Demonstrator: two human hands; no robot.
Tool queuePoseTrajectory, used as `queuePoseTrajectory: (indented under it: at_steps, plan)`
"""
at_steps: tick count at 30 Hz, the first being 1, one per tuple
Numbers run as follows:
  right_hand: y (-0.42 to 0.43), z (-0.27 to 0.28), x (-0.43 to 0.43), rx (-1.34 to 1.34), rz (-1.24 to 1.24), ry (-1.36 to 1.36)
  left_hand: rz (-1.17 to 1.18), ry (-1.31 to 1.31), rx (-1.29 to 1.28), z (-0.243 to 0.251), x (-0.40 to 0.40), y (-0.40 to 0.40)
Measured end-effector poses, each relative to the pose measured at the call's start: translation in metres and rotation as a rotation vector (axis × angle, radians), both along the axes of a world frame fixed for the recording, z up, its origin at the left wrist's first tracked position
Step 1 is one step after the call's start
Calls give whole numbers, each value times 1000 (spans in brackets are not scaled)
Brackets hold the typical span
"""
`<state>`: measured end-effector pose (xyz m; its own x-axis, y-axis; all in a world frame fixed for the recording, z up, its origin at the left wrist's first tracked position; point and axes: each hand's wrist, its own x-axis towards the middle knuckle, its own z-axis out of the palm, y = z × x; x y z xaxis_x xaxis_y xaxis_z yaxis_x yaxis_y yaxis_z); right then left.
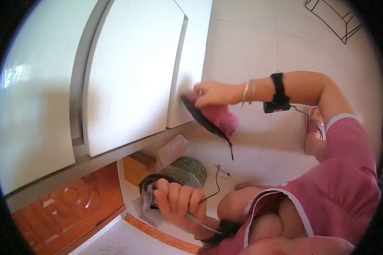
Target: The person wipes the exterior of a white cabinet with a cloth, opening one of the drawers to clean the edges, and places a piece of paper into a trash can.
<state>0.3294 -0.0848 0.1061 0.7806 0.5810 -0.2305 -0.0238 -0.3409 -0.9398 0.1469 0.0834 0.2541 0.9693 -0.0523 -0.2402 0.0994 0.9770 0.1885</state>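
Observation:
My right hand (214, 94) grips a pink cloth item (221, 118) with a black edge, in front of the white cabinet's right end. A short black cord dangles from the item's lower end. My left hand (182, 197) has its fingers curled at the dark rim of a cylindrical bin (190, 169). Crumpled grey plastic (145, 205) hangs beside the thumb and the rim. Whatever lies inside the left hand is hidden by the fingers. Below the pink item, a thin black cable (217, 181) runs out from near the left hand.
White cabinet doors (131, 73) fill the left side. A carved reddish-wood panel (73, 200) stands at the lower left, by a white surface (115, 236). Whitish plastic (174, 148) lies behind the bin. A black wire frame (335, 19) is on the tiled floor (242, 47).

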Motion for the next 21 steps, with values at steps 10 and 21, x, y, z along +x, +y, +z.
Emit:
queuePoseTrajectory:
  at_steps: [10,21]
  plan:
    - [-4,-22,32,-187,-54,-1061,54,-28,292,41,5,32]
    - [-4,-39,63,-102,242,-1470,-299,315,1011,-85,40,-61]
